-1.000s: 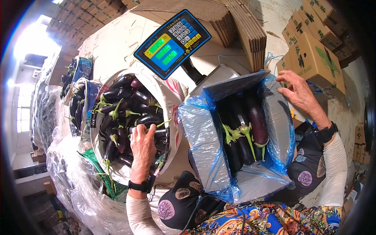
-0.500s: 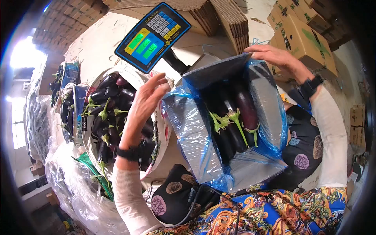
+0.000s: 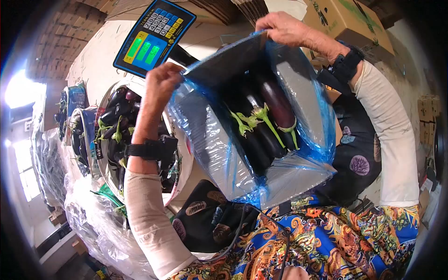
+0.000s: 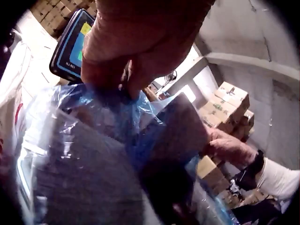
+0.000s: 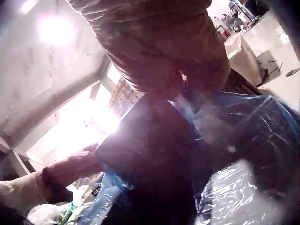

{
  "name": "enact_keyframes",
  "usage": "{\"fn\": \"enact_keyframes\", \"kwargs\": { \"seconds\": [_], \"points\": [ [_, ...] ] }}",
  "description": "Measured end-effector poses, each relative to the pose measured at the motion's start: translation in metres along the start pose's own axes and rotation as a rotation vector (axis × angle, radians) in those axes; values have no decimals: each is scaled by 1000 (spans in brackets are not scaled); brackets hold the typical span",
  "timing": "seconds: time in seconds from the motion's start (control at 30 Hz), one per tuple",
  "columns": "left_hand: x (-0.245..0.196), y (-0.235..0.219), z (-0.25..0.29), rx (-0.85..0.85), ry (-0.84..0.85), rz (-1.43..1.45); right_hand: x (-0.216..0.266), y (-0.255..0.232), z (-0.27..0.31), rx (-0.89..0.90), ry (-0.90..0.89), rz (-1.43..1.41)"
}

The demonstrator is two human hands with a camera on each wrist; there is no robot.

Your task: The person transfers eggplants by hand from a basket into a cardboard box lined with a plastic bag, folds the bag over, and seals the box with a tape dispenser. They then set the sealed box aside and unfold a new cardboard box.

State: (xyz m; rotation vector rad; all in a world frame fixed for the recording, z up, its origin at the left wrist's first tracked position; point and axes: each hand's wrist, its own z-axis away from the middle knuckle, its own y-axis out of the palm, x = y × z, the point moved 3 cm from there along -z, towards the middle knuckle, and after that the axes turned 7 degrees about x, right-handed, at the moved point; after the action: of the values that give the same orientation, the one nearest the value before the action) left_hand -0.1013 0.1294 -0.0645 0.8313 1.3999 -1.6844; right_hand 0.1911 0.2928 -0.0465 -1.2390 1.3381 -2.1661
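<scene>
A cardboard box point(image 3: 305, 179) lined with blue plastic film point(image 3: 254, 193) has its flaps spread outward and tilts toward the person. Several dark purple eggplants point(image 3: 276, 100) with green stems lie inside. My left hand point(image 3: 163, 84) grips the left corner of the far flap, its fingers pinching the bunched film point(image 4: 145, 110) there. At the opposite corner, my right hand point(image 3: 284, 29) pinches the flap's edge and the film with it. Both palms hide part of the grip in the wrist views.
A digital scale display point(image 3: 154, 37) stands beyond the left hand. To the left is a white sack point(image 3: 179, 175) full of eggplants point(image 3: 112, 114), with crumpled clear plastic point(image 3: 88, 205) nearby. Closed cartons point(image 3: 345, 25) are stacked at the far right.
My left hand has left the eggplants in the sack and taken hold of the box's far left corner. My right hand now grips the far right corner, and the box tilts more toward the person.
</scene>
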Motion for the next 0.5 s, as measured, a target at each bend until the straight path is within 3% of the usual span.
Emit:
{"fn": "enact_keyframes", "kwargs": {
  "seconds": [0.03,0.1,0.17,0.2,0.3,0.4,0.43,0.5],
  "points": [
    [-7,-4,2,-38,-24,201,-2,1,1,-109,18,-73],
    [-37,-5,18,-79,-70,207,-3,1,14,-138,15,-92],
    [-54,-2,30,-70,26,184,-2,2,34,-164,6,-100],
    [-62,1,37,-81,43,205,-1,-1,42,-127,-61,-249],
    [-80,9,51,-95,117,226,7,-1,63,-148,37,-454],
    [-101,25,64,-152,190,119,17,3,72,-222,-64,-180],
    [-106,27,68,-191,208,-53,24,5,78,-254,-111,-70],
    [-113,32,77,-84,175,-81,46,2,89,-143,-163,-41]
  ]
}}
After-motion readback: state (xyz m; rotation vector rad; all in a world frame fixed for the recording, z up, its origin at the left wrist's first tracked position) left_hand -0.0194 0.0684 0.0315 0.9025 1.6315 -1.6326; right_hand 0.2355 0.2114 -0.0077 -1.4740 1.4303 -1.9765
